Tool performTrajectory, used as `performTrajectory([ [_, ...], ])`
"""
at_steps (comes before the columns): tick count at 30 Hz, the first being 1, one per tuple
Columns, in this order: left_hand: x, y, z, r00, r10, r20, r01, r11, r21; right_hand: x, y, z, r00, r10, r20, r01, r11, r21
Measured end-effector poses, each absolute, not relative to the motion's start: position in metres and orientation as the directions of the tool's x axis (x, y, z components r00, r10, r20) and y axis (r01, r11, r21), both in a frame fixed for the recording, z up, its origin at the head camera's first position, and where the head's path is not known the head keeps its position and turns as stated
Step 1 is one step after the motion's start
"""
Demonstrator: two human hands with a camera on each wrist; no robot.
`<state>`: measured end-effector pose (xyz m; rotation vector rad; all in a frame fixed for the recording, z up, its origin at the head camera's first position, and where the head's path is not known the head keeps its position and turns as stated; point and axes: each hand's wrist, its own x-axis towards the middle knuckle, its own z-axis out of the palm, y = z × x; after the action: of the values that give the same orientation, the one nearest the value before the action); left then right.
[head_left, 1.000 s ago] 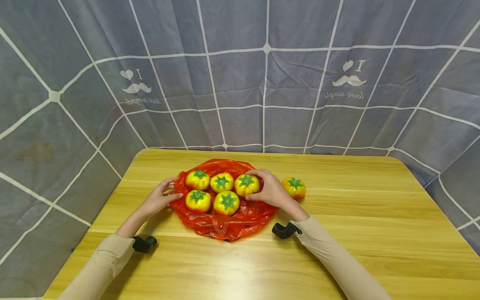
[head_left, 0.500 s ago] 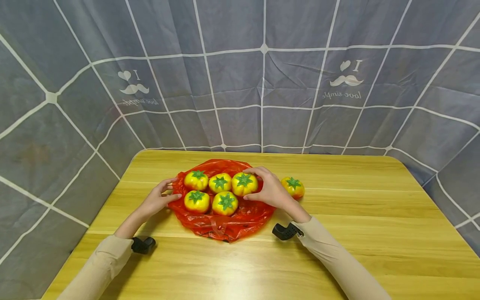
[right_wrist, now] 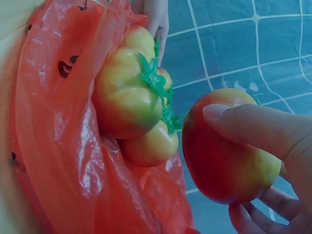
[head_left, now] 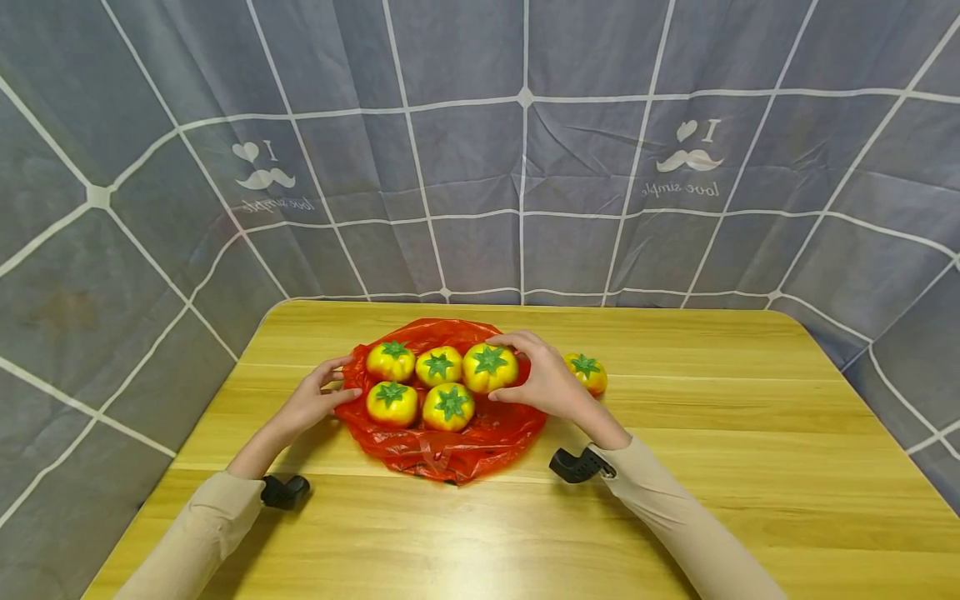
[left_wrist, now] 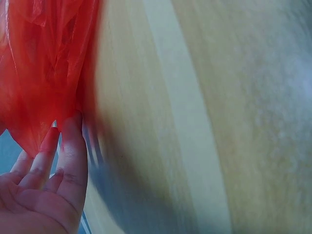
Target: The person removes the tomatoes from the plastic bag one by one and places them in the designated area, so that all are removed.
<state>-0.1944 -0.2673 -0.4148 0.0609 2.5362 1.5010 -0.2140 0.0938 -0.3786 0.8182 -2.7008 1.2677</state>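
Several yellow-orange toy tomatoes with green leaf tops, among them a front tomato (head_left: 448, 407), sit on a spread red plastic bag (head_left: 472, 458). My right hand (head_left: 551, 379) grips another tomato (head_left: 490, 367) between thumb and fingers at the right of the group. In the right wrist view this held tomato (right_wrist: 229, 156) is apart from the other tomatoes (right_wrist: 129, 95) and off the bag. My left hand (head_left: 311, 396) holds the bag's left edge, and the left wrist view shows bunched red film (left_wrist: 44, 73) running to its fingertips.
One more tomato (head_left: 587, 372) lies on the wooden table (head_left: 712, 417), just beyond my right wrist and outside the bag. A grey curtain with white lines (head_left: 480, 167) hangs behind the table's back edge. Black wrist cameras sit on both wrists.
The tomato in my right hand has come up slightly from the bag, and the right forearm has shifted a little right. My left hand stays at the bag's edge.
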Motion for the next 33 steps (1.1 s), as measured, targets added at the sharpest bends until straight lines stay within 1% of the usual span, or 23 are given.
performTrajectory([
  [7,-0.194,-0.268,-0.415,-0.980,0.139,-0.144,-0.061,0.479,0.876,-0.211,0.100,-0.372,-0.877,-0.427,0.221,-0.441,0.533,-0.722],
  [18,-0.194,-0.267,-0.414,-0.979,0.144,-0.142,-0.055,0.486,0.872,-0.211,0.115,-0.370,-0.860,-0.413,0.301,-0.489,0.495,-0.719],
  [25,-0.194,-0.268,-0.415,-0.980,0.144,-0.137,-0.052,0.480,0.876,-0.210,0.129,-0.365,-0.871,-0.392,0.297,-0.472,0.496,-0.729],
  [33,-0.194,-0.267,-0.415,-0.981,0.141,-0.131,-0.047,0.487,0.872,-0.208,0.146,-0.366,-0.873,-0.383,0.302,-0.475,0.529,-0.703],
])
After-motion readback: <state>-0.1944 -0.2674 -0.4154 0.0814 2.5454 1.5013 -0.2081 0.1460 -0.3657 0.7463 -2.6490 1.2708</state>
